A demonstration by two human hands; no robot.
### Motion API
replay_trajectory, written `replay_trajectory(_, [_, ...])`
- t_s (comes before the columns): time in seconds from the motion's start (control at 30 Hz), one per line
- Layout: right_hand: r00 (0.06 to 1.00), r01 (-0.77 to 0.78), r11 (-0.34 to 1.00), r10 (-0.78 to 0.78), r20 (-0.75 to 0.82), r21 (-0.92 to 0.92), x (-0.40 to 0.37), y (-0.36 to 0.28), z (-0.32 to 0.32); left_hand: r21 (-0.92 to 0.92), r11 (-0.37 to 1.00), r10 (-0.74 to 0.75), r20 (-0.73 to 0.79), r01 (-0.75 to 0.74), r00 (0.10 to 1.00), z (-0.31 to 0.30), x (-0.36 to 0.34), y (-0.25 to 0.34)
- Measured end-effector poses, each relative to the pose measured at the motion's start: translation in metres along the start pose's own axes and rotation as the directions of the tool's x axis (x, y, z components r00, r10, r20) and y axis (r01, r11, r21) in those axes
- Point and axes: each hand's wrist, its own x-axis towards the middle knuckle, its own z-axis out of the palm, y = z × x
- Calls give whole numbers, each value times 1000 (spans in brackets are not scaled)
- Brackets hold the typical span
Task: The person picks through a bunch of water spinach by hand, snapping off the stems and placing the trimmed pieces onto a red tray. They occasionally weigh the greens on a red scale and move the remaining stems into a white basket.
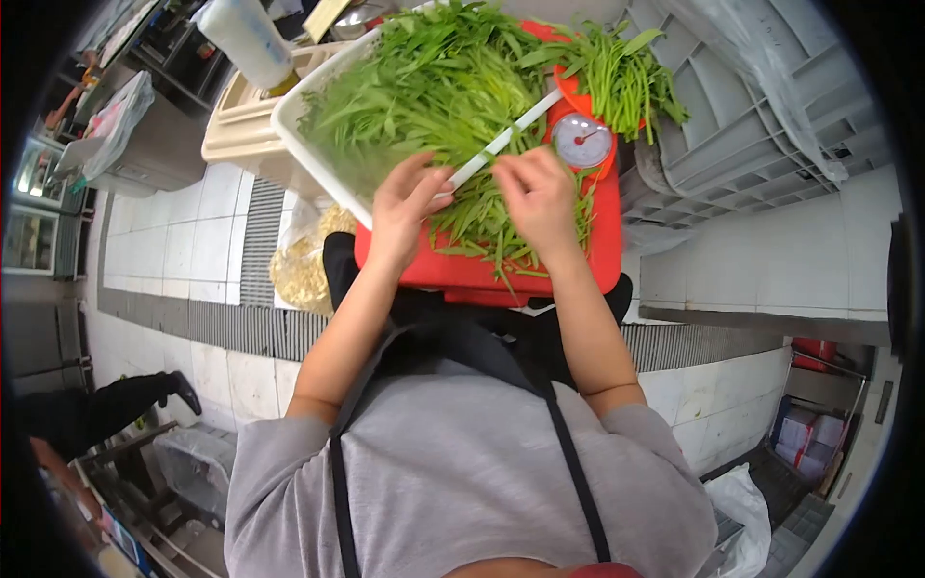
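Long-leafed greens (pixel 434 72) fill a white tub whose near rim (pixel 496 144) runs between my hands. My left hand (pixel 403 204) is beside this rim, fingers bent and apart, with no held item visible. On the other side, my right hand (pixel 541 200) is closed, thumb and fingertips pinched together over some green stems. Cut stems and leaves (pixel 482 226) lie below the hands on a red surface (pixel 604 226). Beyond my right hand stands an orange-red scale with a round dial (pixel 581 142). A bunch of greens (pixel 626 82) rests on its pan.
Stacked grey crates (pixel 713 116) stand to the right. At the left are a beige container (pixel 241 120), a pale bottle (pixel 249 43) and a bag of yellowish pieces (pixel 301 275). A grated drain (pixel 212 323) crosses the tiled floor. Another person's leg (pixel 125 405) shows at lower left.
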Motion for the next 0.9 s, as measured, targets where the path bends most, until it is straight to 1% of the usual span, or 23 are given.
replay_trajectory(0.03, [984,47,988,-71,-164,-146,14,5,-16,28,999,23,7,-23,1000,-4,1,-3])
replay_trajectory(0.07, [936,67,954,-161,-313,-291,26,9,-32,22,999,27,17,-28,999,-8,2,-6])
replay_trajectory(0.13, [872,-13,951,-140,-469,-308,52,20,-66,70,997,-22,35,19,999,-15,6,-13])
replay_trajectory(0.2, [813,-144,921,-99,-574,-362,72,30,-89,73,997,-16,44,13,999,-17,9,-17])
replay_trajectory(0.23, [813,-136,919,-111,-571,-371,77,45,-98,68,997,-25,58,21,998,-17,9,-19])
replay_trajectory(0.27, [866,-209,843,-76,-494,-496,78,68,-104,63,998,-33,71,29,997,-18,9,-19])
replay_trajectory(0.3, [908,-261,744,-27,-419,-614,78,86,-106,103,995,-27,80,19,996,-19,9,-19])
replay_trajectory(0.33, [910,-253,742,-35,-413,-621,76,99,-104,92,996,-23,80,16,997,-19,8,-19])
replay_trajectory(0.37, [930,-327,684,112,-349,-652,70,111,-101,104,995,-20,90,10,996,-20,7,-19])
replay_trajectory(0.4, [921,-389,616,262,-288,-685,71,109,-98,118,993,-15,100,3,995,-21,7,-17])
replay_trajectory(0.43, [926,-377,577,251,-281,-725,68,107,-96,113,994,-9,97,-2,995,-22,10,-15])
replay_trajectory(0.47, [929,-369,580,248,-274,-727,67,104,-93,150,989,7,87,-19,996,-25,11,-14])
replay_trajectory(0.5, [923,-360,614,125,-364,-702,65,92,-89,189,982,14,73,-28,997,-28,10,-14])
replay_trajectory(0.53, [894,-343,650,4,-448,-678,66,82,-86,204,978,26,51,-36,998,-33,12,-12])
replay_trajectory(0.57, [908,-340,713,79,-411,-614,66,75,-84,236,970,53,51,-63,997,-40,17,-11])
replay_trajectory(0.6, [915,-333,717,88,-395,-612,67,64,-75,267,960,78,49,-88,996,-47,22,-10])
replay_trajectory(0.63, [913,-396,818,305,-270,-416,68,49,-61,226,972,81,-41,-69,996,-44,23,-4])
replay_trajectory(0.67, [874,-485,849,477,-92,-210,68,38,-45,240,960,160,-44,-145,986,-52,31,-8])
replay_trajectory(0.73, [958,-272,931,286,24,-245,61,52,-5,247,925,324,-120,-287,939,-52,40,-11])
replay_trajectory(0.8, [995,10,957,20,99,-289,58,61,28,278,921,321,-146,-272,936,-54,45,-13])
replay_trajectory(0.83, [994,21,959,10,108,-284,61,57,40,312,915,315,-158,-255,936,-56,46,-14])
replay_trajectory(0.87, [957,-9,949,99,272,-314,62,53,51,311,915,318,-170,-255,933,-57,45,-16])
replay_trajectory(0.9, [886,-31,937,187,423,-349,63,51,59,313,910,325,-136,-271,936,-58,43,-17])
